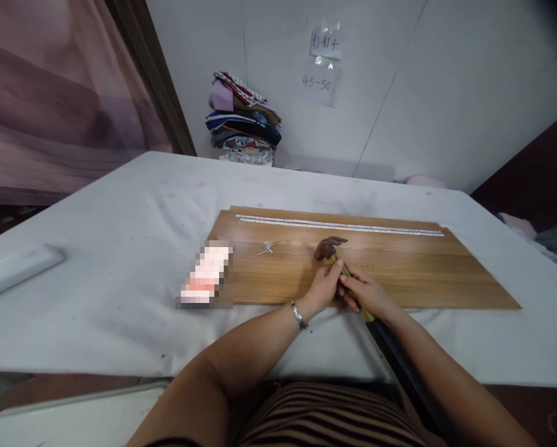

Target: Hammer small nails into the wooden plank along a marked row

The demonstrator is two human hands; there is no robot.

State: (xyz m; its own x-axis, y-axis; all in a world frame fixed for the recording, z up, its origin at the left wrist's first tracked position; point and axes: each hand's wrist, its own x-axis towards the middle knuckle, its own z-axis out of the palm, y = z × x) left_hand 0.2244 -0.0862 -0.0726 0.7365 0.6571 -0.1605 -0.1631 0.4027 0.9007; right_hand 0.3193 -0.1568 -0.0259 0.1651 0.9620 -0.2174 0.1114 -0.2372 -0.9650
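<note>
A claw hammer (325, 249) with a rusty head lies slanted over the wooden board (413, 282), its long handle running back toward my body. Near the head, my left hand (323, 287) is closed on the handle's yellow-green part. My right hand (366, 290) grips the same handle just behind it, and the two hands touch or nearly touch. Some fingers are hidden under the handle. A small pile of nails (266, 248) rests on the board to the left of the hammer. Several small dark dots (366, 266) form a row right of the hammer head.
Two white marked strips (338, 226) lie along the board's far edge. A blurred-out flat object (206, 273) covers its left end. Folded cloths (245, 121) are stacked at the back wall. A white rounded object (20, 270) sits at the left of the white-covered table (120, 248).
</note>
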